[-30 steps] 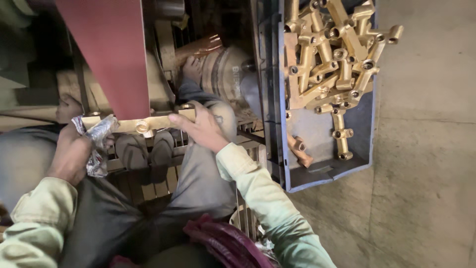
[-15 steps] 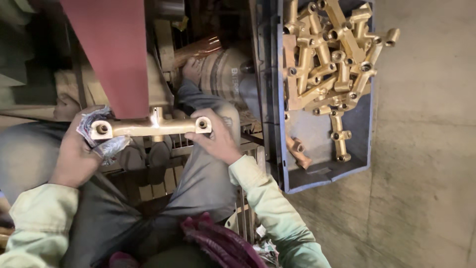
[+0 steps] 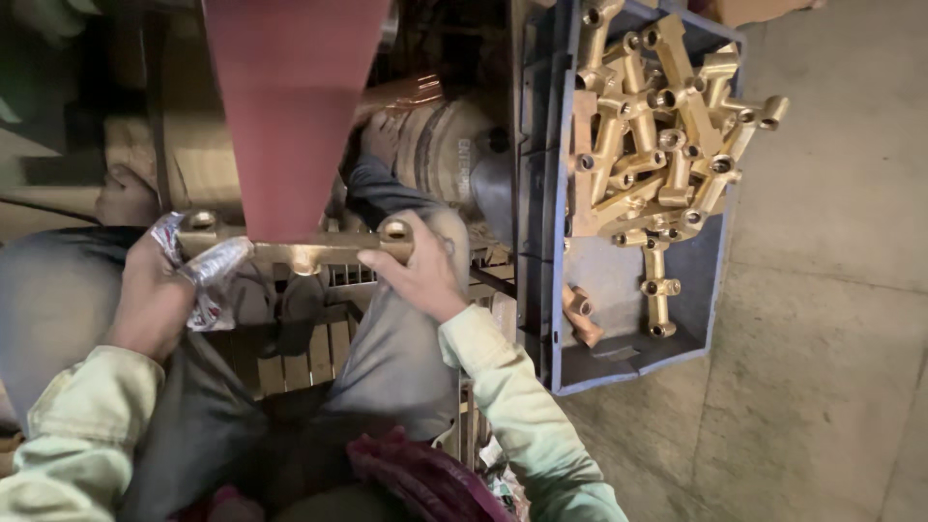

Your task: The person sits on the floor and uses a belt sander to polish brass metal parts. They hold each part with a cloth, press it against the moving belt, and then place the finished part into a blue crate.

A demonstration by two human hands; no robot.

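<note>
Gripping a long brass fitting [image 3: 300, 249] at both ends, the left hand [image 3: 155, 295] through crinkled wrap, the right hand [image 3: 418, 273] bare, against the red abrasive belt [image 3: 290, 106].

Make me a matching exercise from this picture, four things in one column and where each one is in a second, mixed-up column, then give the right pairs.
Things:
1. brass fitting
2. red belt
3. blue crate
4. crumpled foil wrap

Places:
A. on the floor at the right, full of brass parts
B. in the left hand
C. held across the lap at both ends, right hand on one end
D. hanging down just above the held fitting

Pairs: 1-C, 2-D, 3-A, 4-B
</note>
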